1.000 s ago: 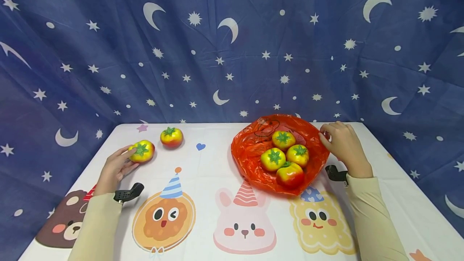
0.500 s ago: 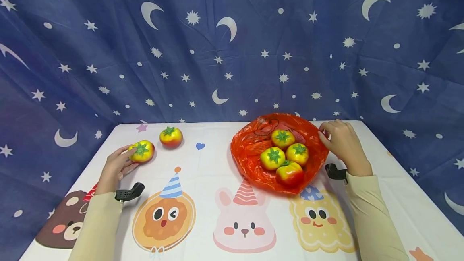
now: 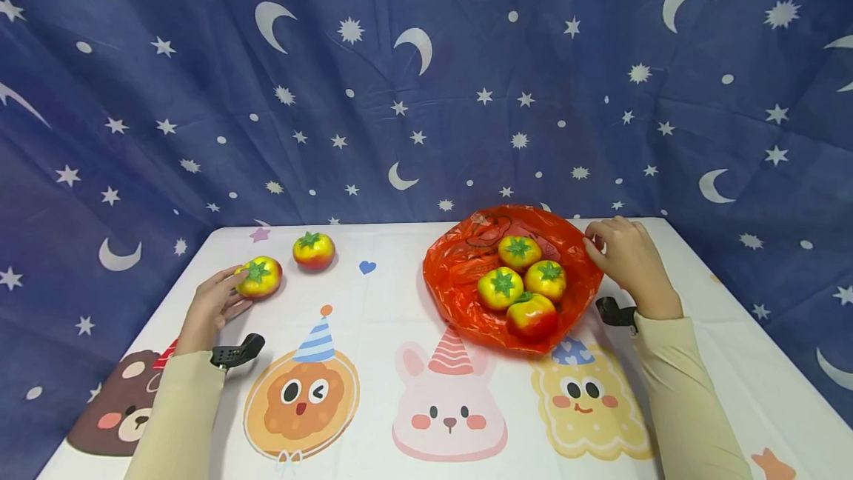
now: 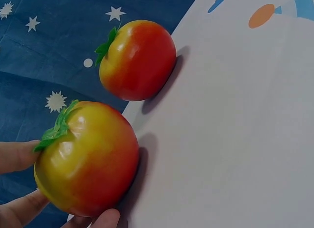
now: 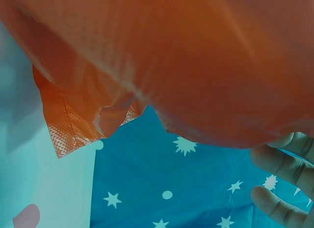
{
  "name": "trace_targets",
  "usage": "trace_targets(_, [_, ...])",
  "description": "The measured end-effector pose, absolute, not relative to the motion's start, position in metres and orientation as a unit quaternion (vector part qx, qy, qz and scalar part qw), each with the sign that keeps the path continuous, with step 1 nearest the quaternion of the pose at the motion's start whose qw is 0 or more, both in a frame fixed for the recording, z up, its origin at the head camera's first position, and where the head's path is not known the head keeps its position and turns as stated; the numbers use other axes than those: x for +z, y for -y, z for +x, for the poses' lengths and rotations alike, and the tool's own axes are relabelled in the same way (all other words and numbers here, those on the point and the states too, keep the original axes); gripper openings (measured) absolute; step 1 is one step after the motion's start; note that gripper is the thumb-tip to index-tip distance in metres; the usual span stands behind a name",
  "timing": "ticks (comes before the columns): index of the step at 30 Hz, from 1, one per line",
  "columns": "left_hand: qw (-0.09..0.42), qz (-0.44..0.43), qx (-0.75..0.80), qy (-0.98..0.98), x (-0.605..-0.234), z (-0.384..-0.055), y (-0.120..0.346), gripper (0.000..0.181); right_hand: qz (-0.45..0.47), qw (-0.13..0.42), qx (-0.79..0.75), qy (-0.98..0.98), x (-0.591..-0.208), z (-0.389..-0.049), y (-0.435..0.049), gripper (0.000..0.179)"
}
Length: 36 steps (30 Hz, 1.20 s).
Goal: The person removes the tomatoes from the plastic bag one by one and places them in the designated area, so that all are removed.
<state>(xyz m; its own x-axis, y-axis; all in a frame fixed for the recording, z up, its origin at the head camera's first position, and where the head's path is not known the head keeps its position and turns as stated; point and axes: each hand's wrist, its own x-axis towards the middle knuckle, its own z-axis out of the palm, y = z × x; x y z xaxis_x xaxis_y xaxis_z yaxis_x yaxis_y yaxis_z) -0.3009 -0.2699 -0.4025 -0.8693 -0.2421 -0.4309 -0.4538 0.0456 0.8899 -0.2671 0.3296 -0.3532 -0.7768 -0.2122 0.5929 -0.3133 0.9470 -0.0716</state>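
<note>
My left hand [image 3: 210, 308] holds a yellow-and-red tomato [image 3: 259, 278] with a green leafy top on the left of the table. In the left wrist view its fingers [image 4: 18, 156] touch the tomato [image 4: 88, 159] from the side and below. A second tomato [image 3: 314, 251] lies just behind it to the right, apart from the hand. My right hand [image 3: 629, 261] pinches the right rim of a red plastic bag [image 3: 456, 313], which is spread open with several tomatoes [image 3: 532, 315] inside. In the right wrist view the bag [image 5: 196, 80] fills the upper part, its edge by the fingertips.
A white tablecloth [image 3: 373, 332] with printed cartoon animals and food covers the table. Behind it hangs a blue curtain [image 3: 426, 95] with moons and stars. A black wrist camera [image 3: 238, 352] is strapped on the left wrist, another camera [image 3: 616, 312] on the right.
The head view has shifted slightly. Both hands, the tomatoes and the bag stay practically where they were.
</note>
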Motion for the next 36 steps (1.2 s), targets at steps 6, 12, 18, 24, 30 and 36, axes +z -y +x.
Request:
trace_targets(6, [0.084,-0.241,0.643,-0.722,-0.402,-0.302,0.270,0.065,0.140,0.302,0.084,0.939,-0.353,-0.268,-0.331,0.004])
trace_targets(12, [0.088,-0.244,0.650,-0.714,-0.406,-0.304,0.275,0.065,0.138,0.296,0.088,0.941,-0.352,-0.268,-0.330,0.003])
trace_targets(18, [0.089,-0.240,0.649,-0.716,-0.409,-0.305,0.280,0.068,0.140,0.298,0.087,0.940,-0.352,-0.269,-0.331,0.004])
trace_targets(24, [0.087,-0.234,0.653,-0.715,-0.411,-0.306,0.283,0.071,0.139,0.300,0.084,0.940,-0.354,-0.268,-0.332,0.004])
trace_targets(30, [0.101,-0.214,0.649,-0.723,-0.417,-0.309,0.292,0.075,0.139,0.300,0.082,0.940,-0.353,-0.267,-0.331,0.004])
trace_targets(36, [0.095,-0.213,0.652,-0.722,-0.435,-0.323,0.310,0.074,0.139,0.300,0.081,0.940,-0.353,-0.267,-0.330,0.004])
